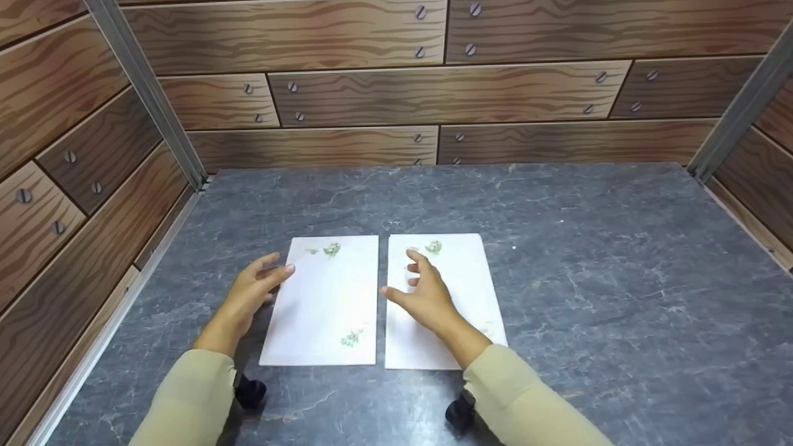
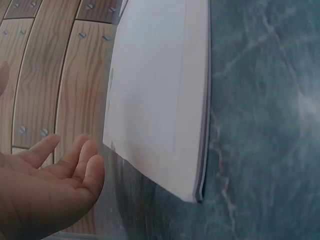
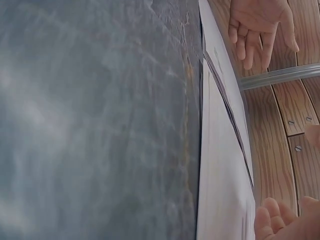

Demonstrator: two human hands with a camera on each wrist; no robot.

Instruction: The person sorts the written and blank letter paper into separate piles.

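Two white rectangular sheet-like pieces with faint green floral prints lie side by side on the table, a narrow gap between them. At the outer edge of the left white piece (image 1: 328, 297) is my left hand (image 1: 251, 288), fingers relaxed and thumb over the border. My right hand (image 1: 427, 297) hovers over the left part of the right white piece (image 1: 468, 285), fingers loosely bent, holding nothing. In the left wrist view, my left hand (image 2: 55, 190) appears beside the white piece (image 2: 155, 90), whose edge shows layered thickness. Both hands appear in the right wrist view, the left hand (image 3: 260, 25) palm visible.
The dark marbled tabletop (image 1: 619, 279) surrounds the white pieces. Wood-plank-patterned walls (image 1: 372, 93) stand behind and on both sides, with metal posts (image 1: 148, 93) at the corners. Dark wrist-worn devices (image 1: 250, 393) sit below both sleeves.
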